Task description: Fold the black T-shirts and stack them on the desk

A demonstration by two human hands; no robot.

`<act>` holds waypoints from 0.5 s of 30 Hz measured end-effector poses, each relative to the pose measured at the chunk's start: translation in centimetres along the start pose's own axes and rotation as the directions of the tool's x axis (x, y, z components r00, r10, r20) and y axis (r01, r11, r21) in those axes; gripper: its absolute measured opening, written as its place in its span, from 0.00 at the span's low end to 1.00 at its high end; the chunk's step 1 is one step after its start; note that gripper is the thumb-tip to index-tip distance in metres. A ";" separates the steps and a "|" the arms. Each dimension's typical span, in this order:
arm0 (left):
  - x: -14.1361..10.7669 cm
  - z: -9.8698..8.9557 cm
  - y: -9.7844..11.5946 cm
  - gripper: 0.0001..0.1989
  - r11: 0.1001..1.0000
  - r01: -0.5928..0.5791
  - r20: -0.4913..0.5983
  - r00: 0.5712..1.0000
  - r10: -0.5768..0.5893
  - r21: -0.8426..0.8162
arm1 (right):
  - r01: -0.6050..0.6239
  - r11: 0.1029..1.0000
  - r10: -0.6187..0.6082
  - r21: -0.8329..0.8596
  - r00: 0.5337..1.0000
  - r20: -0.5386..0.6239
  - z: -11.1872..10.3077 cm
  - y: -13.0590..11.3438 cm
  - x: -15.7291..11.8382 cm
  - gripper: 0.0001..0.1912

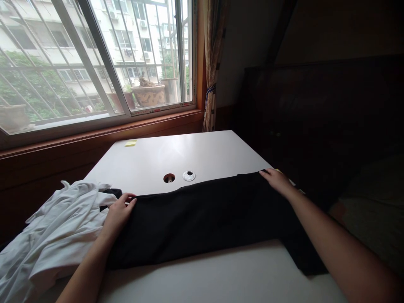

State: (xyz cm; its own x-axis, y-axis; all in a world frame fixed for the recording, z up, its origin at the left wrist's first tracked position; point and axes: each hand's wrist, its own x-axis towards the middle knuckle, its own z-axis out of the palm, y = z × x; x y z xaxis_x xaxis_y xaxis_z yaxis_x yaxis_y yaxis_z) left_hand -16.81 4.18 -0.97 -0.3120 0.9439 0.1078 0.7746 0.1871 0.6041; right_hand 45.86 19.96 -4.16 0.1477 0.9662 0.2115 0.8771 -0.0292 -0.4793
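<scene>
A black garment (202, 219) lies stretched sideways across the white table (202, 151), with a narrower part hanging toward the lower right. My left hand (121, 208) pinches its upper left corner, thumb and fingers closed on the cloth. At the upper right corner, my right hand (274, 179) grips the fabric edge between thumb and fingers. The cloth looks mostly flat between the two hands. Crumpled white cloth (69, 223) is heaped just left of my left hand, with a bit of dark fabric beside it.
Beyond the garment, the table has an open round hole (169, 178) and a round cover (189, 176). A yellow sticky note (130, 143) is near the far left corner. Behind stand a barred window and a tied curtain (211, 97). Dark furniture fills the right side.
</scene>
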 end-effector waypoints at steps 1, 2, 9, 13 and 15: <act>0.0 0.0 0.0 0.19 1.000 -0.010 0.004 1.000 0.010 0.008 | -0.023 1.000 0.023 -0.016 1.000 0.013 0.2 0.1 0.0 0.22; 0.0 0.0 -0.1 0.19 1.000 -0.020 0.007 1.000 0.020 0.014 | -0.041 0.999 0.042 -0.027 0.999 0.019 0.3 0.1 -0.1 0.22; 0.3 -0.2 -1.7 0.20 0.990 -0.135 -0.064 0.988 0.138 0.046 | -0.035 0.999 0.037 0.018 0.994 -0.105 1.1 1.0 -1.0 0.21; -0.7 -0.5 -0.3 0.19 0.906 -0.342 -0.159 0.908 0.387 0.250 | 0.020 0.995 -0.036 -0.096 0.984 -0.176 0.9 0.5 -2.0 0.22; -1.9 -0.4 1.6 0.20 0.814 -0.445 -0.105 0.852 0.513 0.373 | 0.089 0.969 -0.142 -0.232 0.964 -0.223 0.6 -0.8 -2.8 0.22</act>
State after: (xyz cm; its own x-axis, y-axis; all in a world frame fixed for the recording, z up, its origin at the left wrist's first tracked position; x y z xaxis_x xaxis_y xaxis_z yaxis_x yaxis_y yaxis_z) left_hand -15.22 2.62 0.07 0.0742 0.8715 0.4848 0.9746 -0.1663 0.1498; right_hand 44.45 17.40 -4.89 0.1200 0.8787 0.4620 0.9689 -0.0022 -0.2475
